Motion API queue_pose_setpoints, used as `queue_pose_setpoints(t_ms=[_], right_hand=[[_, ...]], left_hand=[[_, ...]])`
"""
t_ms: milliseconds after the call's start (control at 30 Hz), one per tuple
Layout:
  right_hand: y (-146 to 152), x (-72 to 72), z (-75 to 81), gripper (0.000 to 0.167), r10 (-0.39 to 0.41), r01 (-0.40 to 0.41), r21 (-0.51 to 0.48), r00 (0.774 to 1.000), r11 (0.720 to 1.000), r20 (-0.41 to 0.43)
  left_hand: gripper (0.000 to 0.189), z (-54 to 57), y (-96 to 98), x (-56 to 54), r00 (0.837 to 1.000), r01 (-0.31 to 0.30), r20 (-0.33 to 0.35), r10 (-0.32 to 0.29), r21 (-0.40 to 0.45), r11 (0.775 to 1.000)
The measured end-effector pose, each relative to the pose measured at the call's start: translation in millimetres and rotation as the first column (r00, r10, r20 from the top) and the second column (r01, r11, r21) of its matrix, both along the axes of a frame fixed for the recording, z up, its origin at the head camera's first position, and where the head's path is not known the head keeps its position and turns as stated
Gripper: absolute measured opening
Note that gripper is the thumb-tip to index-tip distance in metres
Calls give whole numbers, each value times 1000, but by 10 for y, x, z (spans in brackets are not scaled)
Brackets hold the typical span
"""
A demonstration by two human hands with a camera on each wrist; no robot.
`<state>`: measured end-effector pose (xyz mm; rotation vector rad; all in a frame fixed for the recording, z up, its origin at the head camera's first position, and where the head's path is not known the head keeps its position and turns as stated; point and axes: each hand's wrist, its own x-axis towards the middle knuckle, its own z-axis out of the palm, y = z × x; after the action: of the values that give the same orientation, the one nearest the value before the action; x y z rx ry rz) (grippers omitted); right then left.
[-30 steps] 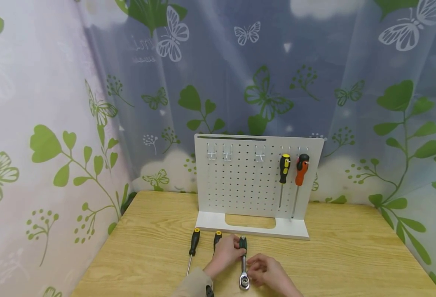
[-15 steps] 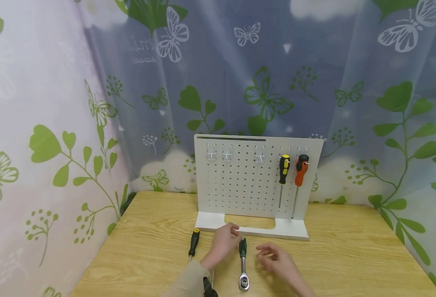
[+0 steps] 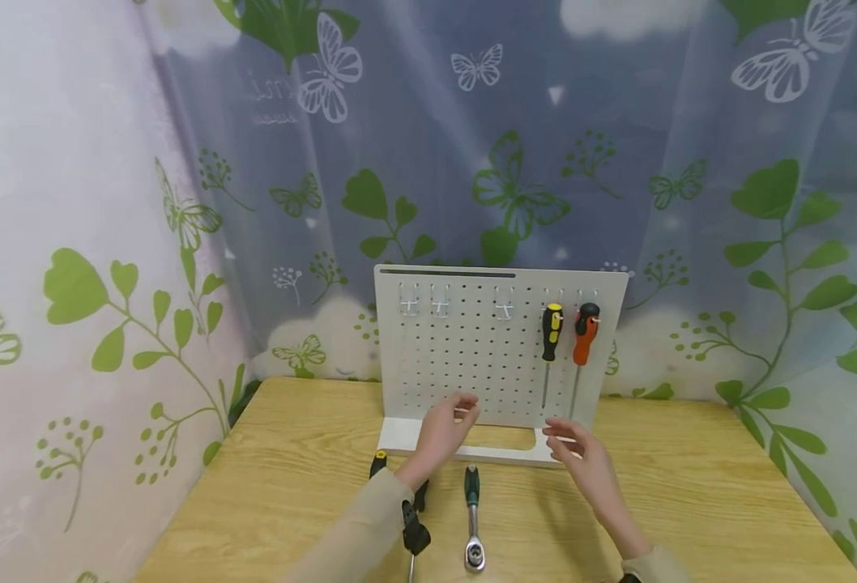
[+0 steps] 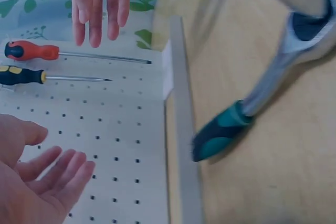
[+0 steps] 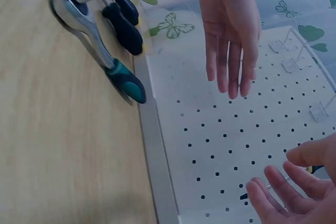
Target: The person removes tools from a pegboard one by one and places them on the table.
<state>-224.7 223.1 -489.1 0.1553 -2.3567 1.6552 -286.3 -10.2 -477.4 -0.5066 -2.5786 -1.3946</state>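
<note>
Both hands are raised before the white pegboard, fingers loosely extended and nothing in them. My left hand overlaps the board's lower left part in the head view; my right hand overlaps its right foot. On the wooden table between the forearms lies a ratchet wrench with a green and black handle, its steel head toward me. The left wrist view shows its handle close to the board's base. Two black-handled screwdrivers lie left of the wrench, partly hidden by my left arm in the head view.
A yellow-and-black screwdriver and a red-and-black screwdriver hang on the board's right side. Several wire hooks line its upper part. Patterned curtains stand behind and left of the table.
One second ago my left hand was at the wrench's handle and my right beside its head. Both have lifted away toward the board, the right also rightward; the wrench stays on the table.
</note>
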Motion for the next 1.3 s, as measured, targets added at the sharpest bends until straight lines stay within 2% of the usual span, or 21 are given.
queue_pose_setpoints(t_ms=[167, 300, 400, 567, 900, 1033, 1133, 1300], right_hand=[[89, -133, 103, 38, -41, 41, -1, 999, 999, -21], [142, -238, 167, 44, -46, 46, -7, 999, 999, -9], [152, -312, 192, 47, -38, 38, -17, 999, 999, -3], [154, -472, 188, 47, -28, 27, -55, 999, 998, -16], [160, -731, 63, 45, -17, 8, -129, 997, 992, -72], [161, -796, 13, 44, 4, -20, -166, 995, 986, -97], [167, -835, -23, 43, 26, -47, -186, 993, 981, -113], [171, -857, -59, 42, 41, -67, -222, 992, 973, -117]], left_hand=[[28, 220, 90, -123, 999, 48, 7, -48, 56, 997], [30, 400, 159, -212, 997, 77, -20, -75, 84, 993], [31, 490, 211, -277, 995, 93, -44, -89, 91, 991], [33, 609, 327, -361, 991, 129, -33, -126, 145, 981], [37, 694, 628, -498, 978, 204, -11, -207, 230, 952], [39, 710, 729, -521, 971, 222, 27, -237, 266, 938], [40, 717, 799, -537, 965, 226, 60, -255, 299, 927], [42, 707, 888, -550, 961, 203, 118, -250, 312, 928]])
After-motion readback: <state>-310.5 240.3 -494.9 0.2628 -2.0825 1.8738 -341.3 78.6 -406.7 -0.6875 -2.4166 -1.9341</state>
